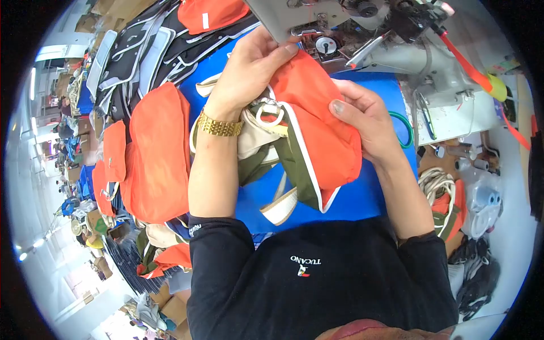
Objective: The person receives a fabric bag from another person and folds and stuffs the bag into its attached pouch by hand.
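Note:
Both my hands hold an orange, olive and cream fabric bag with white trim along its edge. My left hand, a gold watch on its wrist, pinches the bag's far edge close to the sewing machine. My right hand grips the right side, thumb on top of the orange cloth and fingers mostly hidden behind it. A pale ring lies against the bag near my left wrist. A cream strap hangs from its near side over the blue work surface.
Orange fabric pieces and black pieces with pale edging are piled at left. Another orange item lies at the back. Tweezers and a green cord loop are at right. A bundle of cream cord sits lower right.

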Action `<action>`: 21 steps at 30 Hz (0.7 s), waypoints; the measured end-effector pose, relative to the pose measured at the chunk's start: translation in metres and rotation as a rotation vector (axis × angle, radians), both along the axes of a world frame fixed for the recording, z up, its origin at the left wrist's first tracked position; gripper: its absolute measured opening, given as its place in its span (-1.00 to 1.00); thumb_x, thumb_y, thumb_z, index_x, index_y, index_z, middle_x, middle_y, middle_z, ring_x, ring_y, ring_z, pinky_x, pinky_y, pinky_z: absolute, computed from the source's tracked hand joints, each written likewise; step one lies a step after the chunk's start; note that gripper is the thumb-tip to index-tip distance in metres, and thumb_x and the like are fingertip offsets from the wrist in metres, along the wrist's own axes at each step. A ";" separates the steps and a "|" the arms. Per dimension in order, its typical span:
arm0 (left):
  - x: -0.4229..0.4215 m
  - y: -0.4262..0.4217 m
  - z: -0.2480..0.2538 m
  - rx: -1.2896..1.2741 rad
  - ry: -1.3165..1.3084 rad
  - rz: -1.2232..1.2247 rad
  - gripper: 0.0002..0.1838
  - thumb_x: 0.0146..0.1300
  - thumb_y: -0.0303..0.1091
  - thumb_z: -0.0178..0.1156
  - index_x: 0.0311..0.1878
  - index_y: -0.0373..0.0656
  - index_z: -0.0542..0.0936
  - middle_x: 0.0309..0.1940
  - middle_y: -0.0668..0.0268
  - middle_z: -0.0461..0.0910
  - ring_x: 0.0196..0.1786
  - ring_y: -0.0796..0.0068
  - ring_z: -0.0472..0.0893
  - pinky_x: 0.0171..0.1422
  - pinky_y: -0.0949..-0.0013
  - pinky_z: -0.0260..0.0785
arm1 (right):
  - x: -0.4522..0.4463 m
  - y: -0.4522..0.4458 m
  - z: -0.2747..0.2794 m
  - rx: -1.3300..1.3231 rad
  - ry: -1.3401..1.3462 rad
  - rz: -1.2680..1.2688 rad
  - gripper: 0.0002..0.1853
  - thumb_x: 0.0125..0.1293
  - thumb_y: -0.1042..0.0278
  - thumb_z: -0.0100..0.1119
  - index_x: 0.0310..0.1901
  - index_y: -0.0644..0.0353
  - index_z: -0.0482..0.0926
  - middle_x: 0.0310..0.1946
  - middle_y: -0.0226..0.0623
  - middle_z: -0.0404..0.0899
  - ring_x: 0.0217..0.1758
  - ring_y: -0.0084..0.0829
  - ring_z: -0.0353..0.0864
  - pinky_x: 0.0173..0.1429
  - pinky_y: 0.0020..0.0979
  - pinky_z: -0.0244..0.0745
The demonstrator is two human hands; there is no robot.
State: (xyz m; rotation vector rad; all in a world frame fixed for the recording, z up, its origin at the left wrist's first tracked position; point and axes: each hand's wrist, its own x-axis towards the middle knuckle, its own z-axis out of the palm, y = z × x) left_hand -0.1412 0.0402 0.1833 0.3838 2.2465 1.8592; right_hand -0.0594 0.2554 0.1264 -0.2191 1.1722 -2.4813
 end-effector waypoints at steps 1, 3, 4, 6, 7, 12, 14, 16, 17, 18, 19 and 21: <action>-0.002 0.001 0.000 -0.019 0.005 0.004 -0.75 0.49 -0.42 0.24 0.14 -0.32 0.58 -0.14 0.40 0.66 -0.19 0.73 0.55 -0.07 0.54 0.45 | -0.001 0.001 -0.001 -0.016 -0.011 -0.001 -0.56 0.50 0.45 0.24 0.34 0.40 0.51 0.14 -0.19 0.70 0.12 -0.50 0.71 0.26 -0.40 0.62; -0.007 0.003 -0.001 -0.052 0.036 0.009 -0.79 0.49 -0.43 0.23 0.09 -0.31 0.58 -0.20 0.43 0.63 -0.23 0.74 0.52 -0.11 0.53 0.43 | -0.004 0.000 -0.003 -0.014 0.002 -0.012 -0.56 0.50 0.45 0.24 0.35 0.40 0.51 0.15 -0.18 0.70 0.13 -0.49 0.71 0.26 -0.40 0.62; -0.009 0.004 -0.002 -0.066 0.063 0.012 -0.80 0.49 -0.43 0.22 0.07 -0.31 0.58 -0.22 0.45 0.62 -0.24 0.75 0.51 -0.13 0.53 0.42 | -0.006 0.000 -0.004 -0.014 0.012 -0.016 -0.55 0.50 0.45 0.24 0.35 0.40 0.50 0.16 -0.17 0.70 0.13 -0.49 0.71 0.26 -0.39 0.62; -0.010 0.005 -0.003 -0.087 0.084 0.007 -0.82 0.49 -0.43 0.21 0.05 -0.31 0.58 -0.26 0.46 0.60 -0.26 0.75 0.49 -0.16 0.52 0.40 | -0.007 -0.002 -0.006 -0.048 0.000 -0.021 -0.55 0.50 0.45 0.23 0.36 0.40 0.50 0.16 -0.17 0.70 0.13 -0.48 0.71 0.25 -0.39 0.63; -0.010 0.005 -0.002 -0.090 0.086 0.004 -0.82 0.49 -0.44 0.21 0.05 -0.30 0.59 -0.27 0.47 0.60 -0.26 0.75 0.48 -0.16 0.52 0.39 | -0.007 -0.003 -0.007 -0.062 -0.005 -0.023 -0.55 0.51 0.45 0.23 0.36 0.41 0.50 0.16 -0.16 0.70 0.13 -0.48 0.71 0.25 -0.39 0.63; -0.019 0.005 -0.004 -0.141 0.292 -0.033 -0.76 0.46 -0.49 0.20 0.12 -0.34 0.62 -0.14 0.33 0.69 -0.10 0.56 0.60 0.04 0.41 0.48 | -0.010 -0.006 -0.003 -0.066 -0.018 -0.062 -0.55 0.50 0.47 0.23 0.36 0.41 0.50 0.14 -0.15 0.70 0.12 -0.46 0.72 0.23 -0.39 0.64; -0.022 0.004 -0.004 -0.182 0.291 -0.014 -0.77 0.48 -0.45 0.19 0.09 -0.36 0.65 -0.05 0.29 0.71 -0.01 0.52 0.62 0.13 0.39 0.47 | -0.011 -0.006 -0.002 -0.062 -0.020 -0.073 -0.55 0.50 0.45 0.23 0.36 0.39 0.50 0.12 -0.18 0.71 0.10 -0.48 0.72 0.21 -0.41 0.64; -0.023 0.004 -0.007 -0.196 0.292 -0.006 -0.77 0.50 -0.43 0.19 0.07 -0.37 0.66 -0.01 0.27 0.72 0.03 0.49 0.64 0.17 0.38 0.47 | -0.012 -0.009 -0.002 -0.062 -0.028 -0.081 -0.55 0.51 0.42 0.21 0.36 0.36 0.50 0.10 -0.22 0.71 0.07 -0.53 0.71 0.18 -0.44 0.62; -0.024 0.003 -0.009 -0.190 0.295 -0.008 -0.77 0.50 -0.43 0.19 0.07 -0.36 0.66 -0.01 0.27 0.72 0.03 0.49 0.64 0.17 0.38 0.47 | -0.012 -0.008 -0.005 -0.051 -0.019 -0.077 -0.55 0.51 0.42 0.22 0.36 0.36 0.50 0.09 -0.22 0.71 0.06 -0.53 0.71 0.17 -0.44 0.62; -0.024 0.003 -0.010 -0.184 0.298 -0.010 -0.77 0.50 -0.42 0.18 0.07 -0.36 0.67 -0.02 0.28 0.73 0.02 0.48 0.64 0.17 0.38 0.47 | -0.012 -0.008 -0.008 -0.040 -0.010 -0.073 -0.55 0.51 0.43 0.22 0.37 0.36 0.50 0.08 -0.23 0.71 0.05 -0.54 0.71 0.16 -0.45 0.62; -0.023 0.004 -0.009 -0.200 0.302 -0.005 -0.77 0.50 -0.43 0.18 0.06 -0.36 0.67 -0.02 0.28 0.73 0.03 0.48 0.64 0.17 0.38 0.47 | -0.012 -0.007 -0.010 -0.027 -0.001 -0.068 -0.55 0.51 0.43 0.22 0.37 0.36 0.50 0.08 -0.24 0.71 0.05 -0.54 0.71 0.15 -0.45 0.62; -0.019 0.005 -0.006 -0.233 0.310 0.005 -0.78 0.50 -0.43 0.18 0.06 -0.36 0.67 -0.02 0.28 0.73 0.03 0.48 0.64 0.17 0.38 0.47 | -0.011 -0.009 -0.010 -0.034 0.011 -0.078 -0.55 0.51 0.43 0.22 0.37 0.36 0.50 0.08 -0.24 0.71 0.05 -0.54 0.71 0.15 -0.45 0.62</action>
